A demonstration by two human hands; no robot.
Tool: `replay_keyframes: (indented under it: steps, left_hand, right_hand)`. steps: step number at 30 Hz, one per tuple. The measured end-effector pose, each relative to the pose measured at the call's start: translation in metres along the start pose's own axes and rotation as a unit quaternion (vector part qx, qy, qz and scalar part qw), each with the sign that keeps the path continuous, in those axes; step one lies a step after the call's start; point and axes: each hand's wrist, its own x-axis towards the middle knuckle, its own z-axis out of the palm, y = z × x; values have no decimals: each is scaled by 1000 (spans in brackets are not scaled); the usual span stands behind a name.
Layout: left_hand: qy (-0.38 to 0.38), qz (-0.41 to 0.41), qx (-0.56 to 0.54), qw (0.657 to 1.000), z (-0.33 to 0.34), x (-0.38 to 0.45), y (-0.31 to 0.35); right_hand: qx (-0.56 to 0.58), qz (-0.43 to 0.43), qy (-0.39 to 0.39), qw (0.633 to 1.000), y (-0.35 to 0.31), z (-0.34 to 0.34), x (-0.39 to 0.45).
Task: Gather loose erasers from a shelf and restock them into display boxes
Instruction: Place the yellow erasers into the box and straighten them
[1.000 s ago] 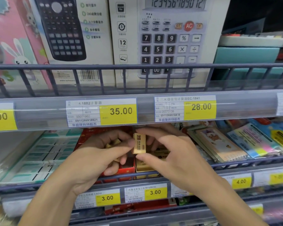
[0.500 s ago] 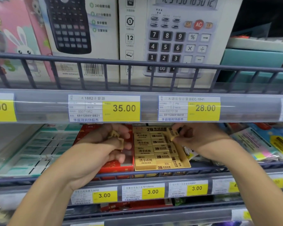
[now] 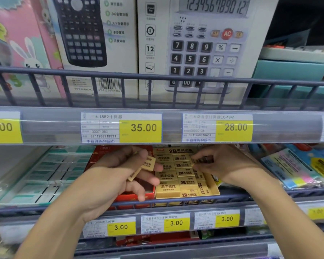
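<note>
Head view. Step in hand, as judged: seating a loose eraser into the yellow box [image 3: 211,191] on the lower shelf. The box holds rows of tan erasers lying flat, printed faces up; it sits just beside a red box [image 3: 135,196] on its left, behind the wire rail [image 3: 266,196].

To do it well: lay the eraser flat, print up, aligned with the row it joins, and press it level so no edge stands proud. Feed one piece at a time from the left hand's stock. Keep wrists under the price strip [image 3: 168,128] overhead, which crowds the reach.

Left hand [image 3: 120,176]: forearm enters from lower left, palm turned inward over the red box. Fingers curl around spare erasers [image 3: 149,164]; at least two show, one at the fingertips and one edge-on lower down.

Right hand [image 3: 224,165]: forearm enters from lower right, wrist raised over the box's right edge. Fingertips pinch narrowly at the upper right rows; whether they hold an eraser or only press one down, I cannot tell.
</note>
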Motion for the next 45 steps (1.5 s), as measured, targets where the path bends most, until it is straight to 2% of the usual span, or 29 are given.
replay_keyframes:
  steps: [3, 6, 9, 11, 15, 19, 22, 25, 30, 33, 35, 39, 42, 45]
  left_hand:
    - [-4, 9, 16, 1000, 0, 0, -1]
    - [-12, 14, 26, 999, -1, -1, -1]
    - [-14, 19, 53, 998, -1, -1, 0]
    - [-10, 27, 60, 998, -2, -1, -1]
    - [-2, 44, 46, 998, -1, 0, -3]
    - [9, 50, 1, 999, -3, 0, -4]
    - [2, 42, 32, 999, -5, -3, -3]
    - [9, 39, 32, 999, -7, -3, -3]
    - [-6, 32, 50, 998, -3, -3, -2]
    - [-7, 21, 62, 998, -1, -2, -1]
    - [-4, 17, 63, 998, 0, -1, -1]
    - [48, -1, 20, 999, -1, 2, -3]
    - [52, 0, 27, 998, -3, 3, -5]
    - [50, 18, 24, 998, -1, 2, -4]
  right_hand:
    - [-43, -15, -14, 999, -5, -3, -7]
    - [-58, -32, 37, 997, -14, 0, -19]
    - [56, -90, 90, 990, -31, 10, -37]
    - [135, -134, 72, 979, -51, 17, -51]
    - [130, -191, 80, 970, -77, 34, -56]
    - [158, -194, 136, 959, -84, 42, -56]
    - [178, -176, 177, 952, -81, 45, -58]
    - [160, -147, 149, 965, -75, 47, -57]
    - [110, -181, 122, 970, -68, 39, -59]
    - [101, -210, 137, 963, -68, 38, -60]
    - [123, -198, 130, 964, -66, 34, -61]
    - [164, -89, 100, 977, -39, 10, -56]
    - [177, -59, 100, 977, -12, -9, -51]
    - [138, -35, 52, 989, 3, -16, -50]
